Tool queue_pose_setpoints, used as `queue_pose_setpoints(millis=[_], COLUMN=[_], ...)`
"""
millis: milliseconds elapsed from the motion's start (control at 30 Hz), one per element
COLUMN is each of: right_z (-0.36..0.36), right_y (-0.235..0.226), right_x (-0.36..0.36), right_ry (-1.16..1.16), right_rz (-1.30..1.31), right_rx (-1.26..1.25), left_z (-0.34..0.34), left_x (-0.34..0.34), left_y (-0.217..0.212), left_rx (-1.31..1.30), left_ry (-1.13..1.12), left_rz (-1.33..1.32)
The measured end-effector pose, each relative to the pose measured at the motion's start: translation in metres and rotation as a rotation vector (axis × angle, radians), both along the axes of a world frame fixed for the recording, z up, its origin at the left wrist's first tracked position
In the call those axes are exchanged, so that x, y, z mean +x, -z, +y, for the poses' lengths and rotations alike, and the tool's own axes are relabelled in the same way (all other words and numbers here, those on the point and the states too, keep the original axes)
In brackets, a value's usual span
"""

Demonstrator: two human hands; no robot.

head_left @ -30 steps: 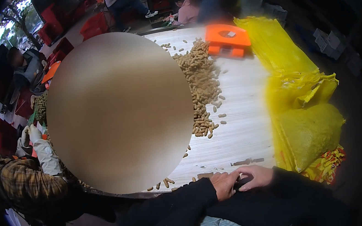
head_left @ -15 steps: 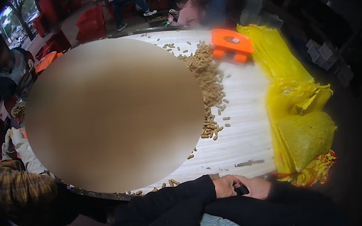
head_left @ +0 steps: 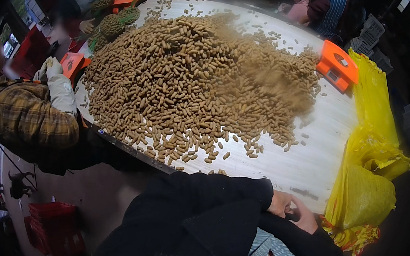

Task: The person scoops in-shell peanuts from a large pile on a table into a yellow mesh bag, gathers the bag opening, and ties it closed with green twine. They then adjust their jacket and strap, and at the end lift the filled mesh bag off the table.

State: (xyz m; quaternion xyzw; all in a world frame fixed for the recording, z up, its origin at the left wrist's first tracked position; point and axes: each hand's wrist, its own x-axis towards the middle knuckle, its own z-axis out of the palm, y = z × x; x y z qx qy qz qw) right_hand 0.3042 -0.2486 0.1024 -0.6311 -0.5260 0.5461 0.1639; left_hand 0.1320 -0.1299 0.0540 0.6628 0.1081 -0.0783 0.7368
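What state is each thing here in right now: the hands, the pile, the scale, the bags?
Left hand: at the table edge, pressed against the right hand.
Right hand: curled, touching the left; grip unclear.
Peanut pile: heaped loose on the white table, strays at its edges.
Orange scale: lying tilted beside the pile.
Yellow mesh bags: crumpled, draped over the table's right edge.

Large pale wooden table (head_left: pixel 299 164), rounded edge with dark rim. Carries a broad heap of tan pods (head_left: pixel 193 82) (peanut-like; right side blurred), strays scattered near the front edge. Orange scale (head_left: pixel 337 65) at right edge. Yellow mesh sacks (head_left: pixel 371 157) draped along the right rim.
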Motion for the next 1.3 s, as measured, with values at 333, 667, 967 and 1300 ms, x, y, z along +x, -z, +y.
queue_pose_setpoints(millis=[333,667,967,1300], right_z=[0.0,0.012,0.021,0.031], right_y=[0.015,0.02,0.019,0.035], right_x=[0.0,0.0,-0.004,0.014], right_ry=[0.033,0.012,0.045,0.09], right_rz=[0.229,0.401,0.501,0.732], right_rx=[0.02,-0.015,-0.043,-0.212], left_z=[-0.002,-0.006,0.0,-0.002], left_x=[-0.005,-0.018,-0.029,-0.029], left_y=[0.003,-0.016,-0.039,-0.034], left_rx=[0.079,0.298,0.768,0.905], left_ry=[0.048,-0.041,-0.08,-0.192], left_rz=[-0.086,-0.171,-0.074,-0.577])
